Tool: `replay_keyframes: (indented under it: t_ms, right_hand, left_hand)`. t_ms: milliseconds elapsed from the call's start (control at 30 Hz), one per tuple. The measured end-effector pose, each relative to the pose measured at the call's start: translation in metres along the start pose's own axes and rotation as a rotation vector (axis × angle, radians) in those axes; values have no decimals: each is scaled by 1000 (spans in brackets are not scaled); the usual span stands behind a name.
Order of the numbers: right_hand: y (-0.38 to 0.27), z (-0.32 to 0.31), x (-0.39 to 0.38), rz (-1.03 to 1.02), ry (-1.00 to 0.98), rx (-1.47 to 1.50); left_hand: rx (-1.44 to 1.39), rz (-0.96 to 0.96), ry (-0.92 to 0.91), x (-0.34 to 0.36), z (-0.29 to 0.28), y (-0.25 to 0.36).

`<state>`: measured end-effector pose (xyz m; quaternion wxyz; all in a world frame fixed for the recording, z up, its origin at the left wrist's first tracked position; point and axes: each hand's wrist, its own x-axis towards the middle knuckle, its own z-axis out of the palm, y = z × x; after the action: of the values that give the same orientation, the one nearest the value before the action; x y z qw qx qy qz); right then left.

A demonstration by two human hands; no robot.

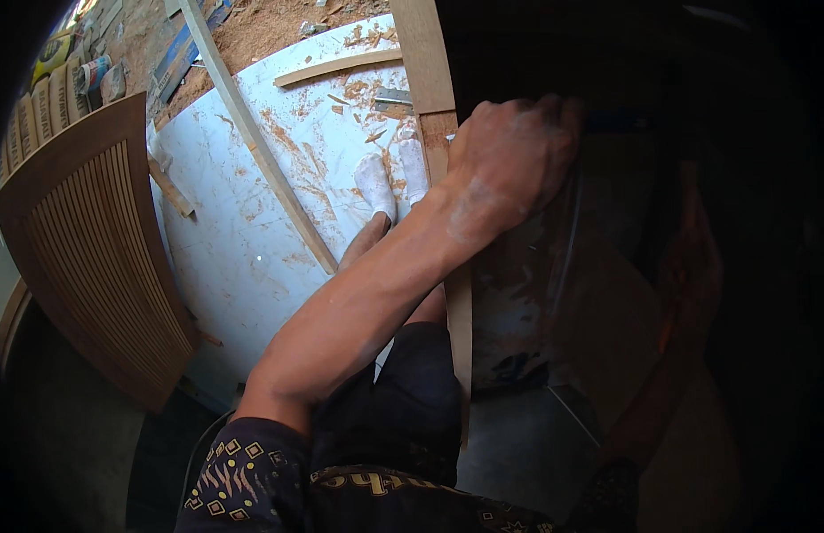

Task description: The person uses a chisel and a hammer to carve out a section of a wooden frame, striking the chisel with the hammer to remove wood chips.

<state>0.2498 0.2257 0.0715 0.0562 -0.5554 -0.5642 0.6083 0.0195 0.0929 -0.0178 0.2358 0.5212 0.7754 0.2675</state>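
Observation:
My left hand (517, 155) is closed in a fist beside the upper part of an upright wooden board (427, 67). A dark blue strip (618, 120) shows just right of its knuckles. Whether the fist holds that strip, I cannot make out. The board runs down past my left forearm toward my lap. Deep in shadow on the right, my right hand (692, 262) is raised, with a thin upright shape at its top. Its fingers are too dark to read.
A slatted brown wooden panel (101, 240) stands at the left. One long wooden strip (252, 133) slants across the white floor (225, 204), and a shorter strip (341, 65) lies farther off. Wood shavings, a metal hinge-like plate (393, 99) and stacked sacks (52, 107) are also around.

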Motion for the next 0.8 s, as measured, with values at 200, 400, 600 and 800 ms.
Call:
replay_keyframes:
  t_ms: [200,400,600,800]
  right_hand:
    - [14,-13,7,-47,-48,20]
    - [17,-3,4,-9,-17,-42]
    - [2,19,10,-35,31,143]
    - [-9,19,11,-30,83,160]
  left_hand:
    - [13,32,46,0,3,-1]
    - [-1,18,49,1,0,-5]
    - [-16,-7,20,-3,0,-4]
    - [-33,20,102,-2,5,-2]
